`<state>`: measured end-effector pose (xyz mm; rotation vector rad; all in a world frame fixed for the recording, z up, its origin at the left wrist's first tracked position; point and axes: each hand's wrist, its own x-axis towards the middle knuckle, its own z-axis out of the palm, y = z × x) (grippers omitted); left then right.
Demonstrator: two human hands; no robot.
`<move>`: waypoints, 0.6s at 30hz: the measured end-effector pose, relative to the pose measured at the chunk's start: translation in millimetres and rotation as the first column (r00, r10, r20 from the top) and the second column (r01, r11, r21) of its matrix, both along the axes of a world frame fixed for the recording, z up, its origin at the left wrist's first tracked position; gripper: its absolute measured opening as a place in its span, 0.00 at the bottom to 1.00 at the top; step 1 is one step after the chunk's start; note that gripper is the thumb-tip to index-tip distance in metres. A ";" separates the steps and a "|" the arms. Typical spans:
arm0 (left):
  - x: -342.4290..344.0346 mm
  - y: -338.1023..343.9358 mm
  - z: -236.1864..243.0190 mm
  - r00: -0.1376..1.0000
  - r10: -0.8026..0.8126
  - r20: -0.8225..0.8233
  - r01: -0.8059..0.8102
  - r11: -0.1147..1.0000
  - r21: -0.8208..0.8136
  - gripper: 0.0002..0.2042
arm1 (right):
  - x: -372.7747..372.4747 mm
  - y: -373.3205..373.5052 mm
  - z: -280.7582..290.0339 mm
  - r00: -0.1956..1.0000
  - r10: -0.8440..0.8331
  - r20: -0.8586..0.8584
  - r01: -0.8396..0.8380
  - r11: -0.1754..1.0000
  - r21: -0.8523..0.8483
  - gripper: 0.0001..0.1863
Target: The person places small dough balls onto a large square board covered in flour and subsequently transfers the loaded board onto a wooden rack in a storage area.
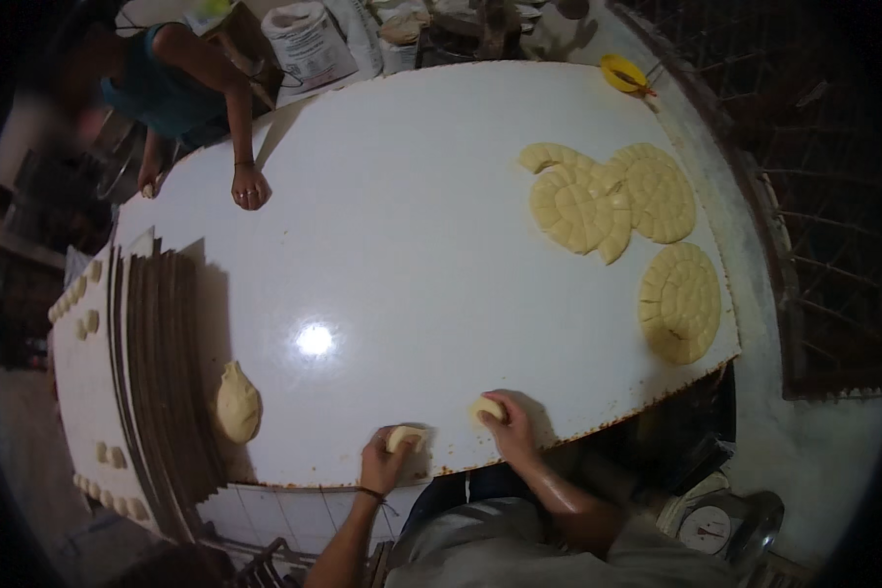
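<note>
At the near edge of the white table (392, 245), my left hand (380, 465) is closed round a small piece of dough (405, 439). My right hand (512, 428), a little farther to the right, curls over another dough piece (487, 408) against the tabletop. A gap of bare table separates the two hands. Left of them lies a larger lump of dough (237, 404) with a pinched, pointed top. Several flat rounds of dough cut into small pieces, among them one round (680, 304), rest at the table's right side.
A stack of boards (167, 363) stands on the left, with dough balls (113, 456) on the outermost board. Across the table, a co-worker's hand (251, 188) rests on the surface. A yellow bowl (624, 73) sits at the far right corner; a dial scale (706, 529) stands below right.
</note>
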<state>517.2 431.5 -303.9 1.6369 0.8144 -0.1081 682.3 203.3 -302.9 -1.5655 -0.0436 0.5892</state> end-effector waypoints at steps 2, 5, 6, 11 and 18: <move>-37.9 51.1 -8.8 0.974 -0.228 0.006 0.181 0.788 0.589 0.16 | 23.1 -29.0 5.5 0.814 0.378 0.441 -0.124 0.855 -0.504 0.20; 32.4 83.1 32.4 0.879 -0.466 0.102 0.202 0.558 0.805 0.20 | 65.6 19.4 15.5 0.546 0.554 0.629 0.028 0.738 -0.674 0.24; 52.8 62.9 30.3 0.877 -0.463 0.126 0.206 0.600 0.773 0.21 | 68.8 52.4 12.2 0.507 0.552 0.662 0.004 0.767 -0.642 0.24; -42.3 58.0 -13.6 0.680 -0.697 0.226 0.393 0.607 0.690 0.19 | -26.4 -36.0 -22.9 0.423 0.811 0.404 -0.354 0.559 -0.750 0.31; -9.7 55.5 -11.9 0.776 -0.576 0.257 0.286 0.685 0.671 0.13 | -16.6 64.1 3.1 0.461 0.652 0.602 -0.161 0.729 -0.666 0.23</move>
